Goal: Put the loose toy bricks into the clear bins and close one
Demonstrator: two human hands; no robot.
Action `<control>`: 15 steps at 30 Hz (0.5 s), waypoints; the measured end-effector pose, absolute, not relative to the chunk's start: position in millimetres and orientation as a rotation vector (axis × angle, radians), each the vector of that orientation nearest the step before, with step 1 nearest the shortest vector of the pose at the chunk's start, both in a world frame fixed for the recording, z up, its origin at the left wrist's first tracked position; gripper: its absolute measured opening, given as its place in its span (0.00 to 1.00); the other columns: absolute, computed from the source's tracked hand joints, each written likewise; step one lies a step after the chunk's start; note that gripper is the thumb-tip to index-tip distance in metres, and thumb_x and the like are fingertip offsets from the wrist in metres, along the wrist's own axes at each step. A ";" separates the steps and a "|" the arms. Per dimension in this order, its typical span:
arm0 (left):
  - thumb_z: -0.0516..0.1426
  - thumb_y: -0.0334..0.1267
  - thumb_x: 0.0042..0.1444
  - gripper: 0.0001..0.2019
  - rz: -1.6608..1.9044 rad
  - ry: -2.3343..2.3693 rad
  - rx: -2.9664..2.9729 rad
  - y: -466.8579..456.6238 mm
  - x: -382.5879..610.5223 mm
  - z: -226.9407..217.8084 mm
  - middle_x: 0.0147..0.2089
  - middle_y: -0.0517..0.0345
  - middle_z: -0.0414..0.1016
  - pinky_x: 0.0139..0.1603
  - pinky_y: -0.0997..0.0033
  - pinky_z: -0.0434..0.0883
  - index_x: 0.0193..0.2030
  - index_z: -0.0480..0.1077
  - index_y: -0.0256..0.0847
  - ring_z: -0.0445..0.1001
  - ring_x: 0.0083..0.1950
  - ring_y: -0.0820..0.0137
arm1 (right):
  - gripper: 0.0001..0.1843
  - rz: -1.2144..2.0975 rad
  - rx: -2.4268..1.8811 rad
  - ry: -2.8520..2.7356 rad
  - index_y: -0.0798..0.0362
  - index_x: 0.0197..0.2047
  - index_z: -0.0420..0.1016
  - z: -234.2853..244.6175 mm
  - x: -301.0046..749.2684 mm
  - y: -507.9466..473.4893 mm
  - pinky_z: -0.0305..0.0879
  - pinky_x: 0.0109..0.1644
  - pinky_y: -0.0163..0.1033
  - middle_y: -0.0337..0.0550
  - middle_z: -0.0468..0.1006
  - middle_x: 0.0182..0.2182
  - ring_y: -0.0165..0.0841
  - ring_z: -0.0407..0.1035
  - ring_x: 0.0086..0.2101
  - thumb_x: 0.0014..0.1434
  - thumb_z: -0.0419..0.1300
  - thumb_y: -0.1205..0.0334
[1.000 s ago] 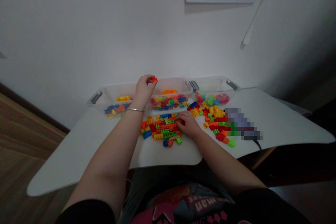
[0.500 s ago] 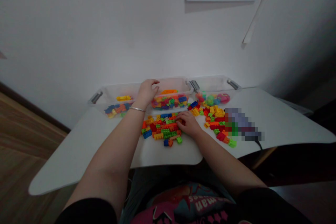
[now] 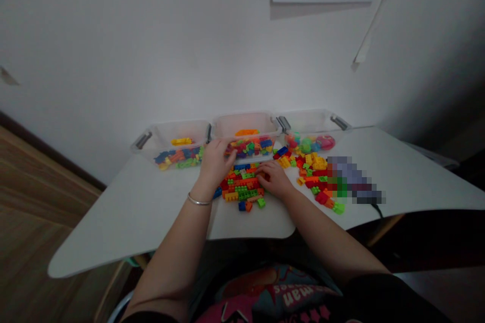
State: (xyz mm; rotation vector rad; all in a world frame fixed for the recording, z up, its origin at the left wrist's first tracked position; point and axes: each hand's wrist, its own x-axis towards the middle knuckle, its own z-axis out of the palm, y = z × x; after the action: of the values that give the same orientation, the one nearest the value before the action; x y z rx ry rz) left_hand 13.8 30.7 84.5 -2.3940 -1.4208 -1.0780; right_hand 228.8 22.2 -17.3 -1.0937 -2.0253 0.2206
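Observation:
A pile of building bricks (image 3: 242, 182) in many colours lies on the table in front of me. My left hand (image 3: 217, 161), with a silver bangle on the wrist, hovers at the pile's left back edge, before the middle clear bin (image 3: 242, 122). Its thumb and fingers are apart, with nothing seen between them. At the pile's right side rests my right hand (image 3: 276, 179), fingers bent over the bricks and thumb apart from them. Whether its fingertips touch a brick is hard to see. Bricks fill the bottom of the middle bin, an orange piece on top.
A left clear bin (image 3: 178, 128) holds bricks; a right clear bin (image 3: 308, 120) holds round, colourful toys. More loose bricks (image 3: 314, 174) spread to the right, beside a blurred-out object (image 3: 354, 180) with a cord. A wall (image 3: 151, 35) rises behind the bins.
My left hand has drawn back from above the middle bin, down toward the brick pile. My right hand has stayed at the pile. The view has shifted slightly.

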 end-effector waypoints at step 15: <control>0.48 0.41 0.64 0.19 -0.523 -1.997 -2.142 -1.2 -15.6 39.5 0.54 0.48 0.74 0.52 0.60 0.69 0.56 0.70 0.41 0.72 0.53 0.57 | 0.07 0.228 -1.114 -2.040 0.50 0.36 0.78 -15.8 228.2 21.2 0.64 0.53 0.49 0.46 0.78 0.39 0.40 0.68 0.44 0.53 0.61 0.67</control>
State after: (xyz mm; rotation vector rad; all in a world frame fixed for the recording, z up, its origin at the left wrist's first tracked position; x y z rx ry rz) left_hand -15.6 -1.2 39.5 -2.1419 -1.9967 -0.5226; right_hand 228.2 21.2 -15.8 -1.1138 -2.0402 0.2279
